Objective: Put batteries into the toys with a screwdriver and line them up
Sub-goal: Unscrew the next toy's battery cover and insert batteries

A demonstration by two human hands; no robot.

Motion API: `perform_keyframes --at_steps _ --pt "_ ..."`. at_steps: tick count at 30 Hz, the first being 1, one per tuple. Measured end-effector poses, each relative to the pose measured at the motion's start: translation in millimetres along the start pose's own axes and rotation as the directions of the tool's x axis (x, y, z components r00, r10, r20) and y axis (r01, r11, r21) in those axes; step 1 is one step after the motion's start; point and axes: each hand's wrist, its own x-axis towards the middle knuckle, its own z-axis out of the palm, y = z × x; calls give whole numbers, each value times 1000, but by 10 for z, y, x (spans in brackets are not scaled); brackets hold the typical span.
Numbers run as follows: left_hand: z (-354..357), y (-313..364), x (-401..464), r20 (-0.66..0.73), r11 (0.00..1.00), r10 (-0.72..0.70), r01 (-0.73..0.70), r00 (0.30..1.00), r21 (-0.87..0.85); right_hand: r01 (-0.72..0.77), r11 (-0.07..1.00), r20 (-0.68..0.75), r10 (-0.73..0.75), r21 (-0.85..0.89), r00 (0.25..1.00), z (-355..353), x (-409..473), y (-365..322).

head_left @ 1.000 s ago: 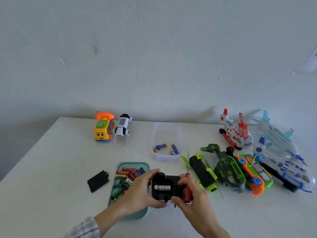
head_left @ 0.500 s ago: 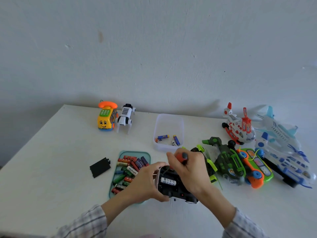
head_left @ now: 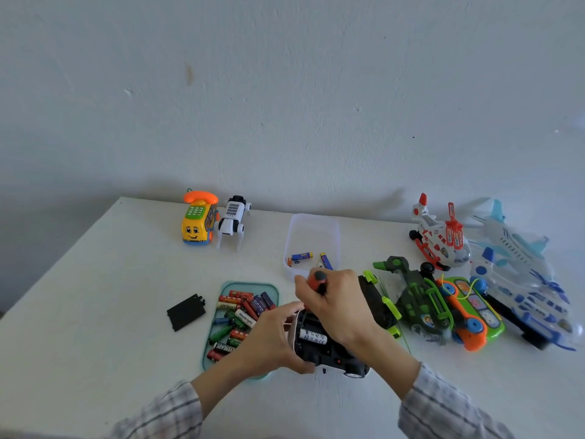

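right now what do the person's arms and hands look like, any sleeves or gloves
Both hands are bare: no gloves, and no rings or watch in view. The left hand and right hand come out of long sleeves of a pale checked fabric, white with thin grey lines. The left sleeve and right sleeve are pushed up, leaving the forearms uncovered.

a second ago my right hand (head_left: 340, 307) gripped the screwdriver (head_left: 316, 280) low beside the car (head_left: 319, 346); now it stands upright over it.
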Motion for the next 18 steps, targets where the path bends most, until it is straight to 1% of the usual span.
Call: perform_keyframes --at_steps 2,4,7,9,11,13,15,17,18 --pt "0 14 4 17 1000 -8 8 1000 18 -13 999 81 17 -47 997 -13 78 -31" --pt "5 29 6 19 998 -9 8 1000 68 9 994 179 10 -104 984 -19 182 -96" --pt "24 2 46 4 996 -2 2 1000 94 120 974 307 -57 -192 950 -1 310 -212" --pt "20 -3 55 5 996 11 -11 1000 86 169 961 348 -85 -221 934 19 352 -253" --pt "5 40 53 3 999 18 -18 1000 48 167 962 343 -85 -215 935 2 367 -248" --pt "-14 84 43 15 999 32 -32 999 -2 148 972 300 -89 -182 950 -67 363 -242" --pt "-24 80 33 35 998 30 -28 999 -56 125 979 194 -92 -163 977 -167 350 -256" --pt "-32 54 19 21 997 26 -25 999 -79 69 989 74 -60 -130 995 -279 346 -260" --pt "-38 49 8 12 996 31 -29 999 -80 50 990 58 -43 -130 997 -333 343 -254"
